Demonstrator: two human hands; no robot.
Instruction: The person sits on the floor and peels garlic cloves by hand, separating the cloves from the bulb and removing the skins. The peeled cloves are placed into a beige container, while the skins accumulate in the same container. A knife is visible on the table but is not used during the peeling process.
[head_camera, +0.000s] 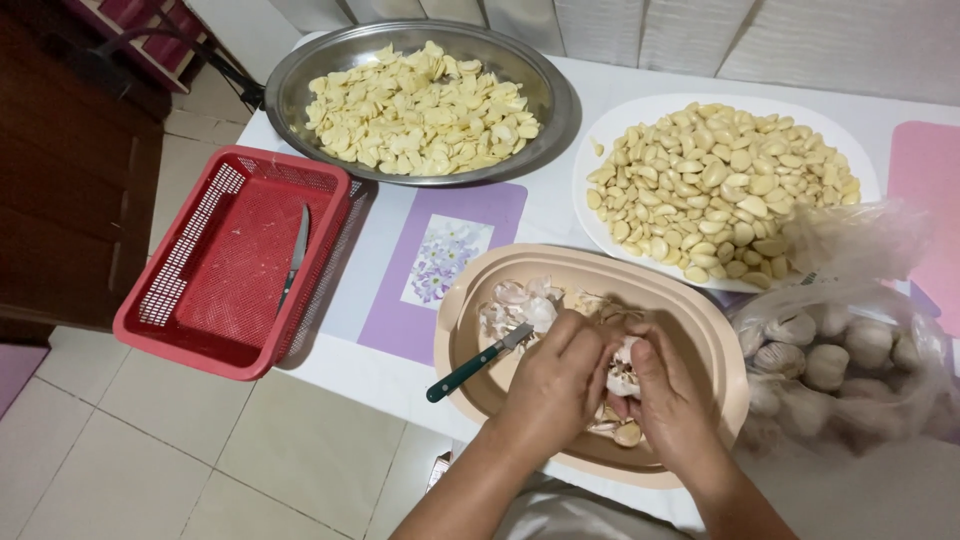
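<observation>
Garlic bulb (622, 372) sits pinched between both hands over the beige oval tray (700, 310). Left hand (552, 385) also grips a green-handled knife (470, 368) jutting left of its fingers; right hand (672, 395) curls tight around the bulb. Bagged garlic (840, 365) lies right of them.

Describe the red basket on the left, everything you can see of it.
The red basket is a shallow rectangular tray that looks like moulded plastic, with slotted mesh walls, a solid-looking floor and a thick rolled rim. It sits level at the table's left edge, one corner hanging out over the tiled floor. Inside lies only a slim knife, blade pointing away from the person. No hand touches it; the steel bowl stands just behind.
</observation>
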